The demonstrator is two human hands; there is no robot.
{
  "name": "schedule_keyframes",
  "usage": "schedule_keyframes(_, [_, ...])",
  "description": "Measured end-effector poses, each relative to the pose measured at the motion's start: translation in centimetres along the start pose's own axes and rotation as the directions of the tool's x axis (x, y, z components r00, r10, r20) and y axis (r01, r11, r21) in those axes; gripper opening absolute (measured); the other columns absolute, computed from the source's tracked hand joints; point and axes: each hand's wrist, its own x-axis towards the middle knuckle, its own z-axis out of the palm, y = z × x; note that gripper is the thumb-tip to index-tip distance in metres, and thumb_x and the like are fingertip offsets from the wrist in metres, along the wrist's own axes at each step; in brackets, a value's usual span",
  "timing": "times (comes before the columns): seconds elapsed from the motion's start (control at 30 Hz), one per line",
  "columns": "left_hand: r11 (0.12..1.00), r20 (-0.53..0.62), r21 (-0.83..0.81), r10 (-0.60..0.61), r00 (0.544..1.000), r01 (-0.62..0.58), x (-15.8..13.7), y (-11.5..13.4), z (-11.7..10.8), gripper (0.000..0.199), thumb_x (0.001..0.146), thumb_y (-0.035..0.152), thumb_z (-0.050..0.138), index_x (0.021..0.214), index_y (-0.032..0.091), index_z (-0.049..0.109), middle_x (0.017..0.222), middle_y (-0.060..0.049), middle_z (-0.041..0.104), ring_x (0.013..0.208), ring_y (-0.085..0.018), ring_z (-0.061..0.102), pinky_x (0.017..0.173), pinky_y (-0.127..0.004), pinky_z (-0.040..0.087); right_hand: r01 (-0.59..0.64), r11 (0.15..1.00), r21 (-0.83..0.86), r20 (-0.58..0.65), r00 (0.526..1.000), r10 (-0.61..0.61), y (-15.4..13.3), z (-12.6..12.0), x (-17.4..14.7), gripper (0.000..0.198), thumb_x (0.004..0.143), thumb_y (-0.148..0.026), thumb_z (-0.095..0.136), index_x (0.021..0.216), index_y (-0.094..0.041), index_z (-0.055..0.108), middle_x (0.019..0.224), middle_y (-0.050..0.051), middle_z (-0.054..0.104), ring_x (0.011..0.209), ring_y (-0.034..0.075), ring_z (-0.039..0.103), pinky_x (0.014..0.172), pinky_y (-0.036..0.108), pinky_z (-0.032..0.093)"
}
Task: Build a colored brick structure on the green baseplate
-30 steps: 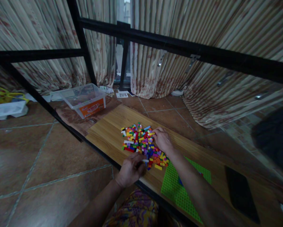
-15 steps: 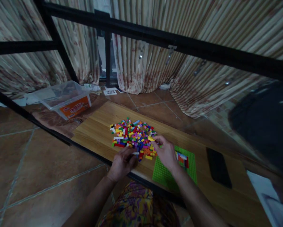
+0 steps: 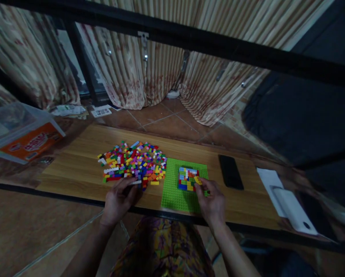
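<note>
Between the fingertips of my right hand (image 3: 211, 200) is a yellow toy brick (image 3: 197, 179), held at the right edge of a multicoloured brick build (image 3: 186, 177). Whether that brick touches the build I cannot tell. The build sits on a green studded baseplate (image 3: 172, 200). My left hand (image 3: 119, 200) is at the near edge of a loose pile of small coloured bricks (image 3: 138, 159), pinching a white brick (image 3: 135, 182).
Everything lies on a long wooden board (image 3: 77, 161). A black phone (image 3: 230, 172) is right of the baseplate, with a white device (image 3: 295, 211) farther right. At the far left stands a clear plastic box (image 3: 42, 119) with an orange label.
My right hand has carried the yellow brick from the pile rightward to the build. My left hand still pinches the white brick by the pile. The view has turned to the right.
</note>
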Motion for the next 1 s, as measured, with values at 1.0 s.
schedule_keyframes(1.0, [0.999,-0.017,0.042,0.004,1.0,-0.003,0.1,-0.4,0.1,0.026,0.086,0.038,0.056,0.101,0.02,0.067,0.101,-0.005,0.071,0.092,-0.019,0.068,0.084,-0.03,0.055,0.02,0.998,0.055,0.067,0.997,-0.024,1.6,0.9,1.9,0.032,0.084,-0.042,0.06,0.109,-0.022,0.068,0.106,0.009,0.061,0.103,0.023,0.057,0.092,0.04,0.047])
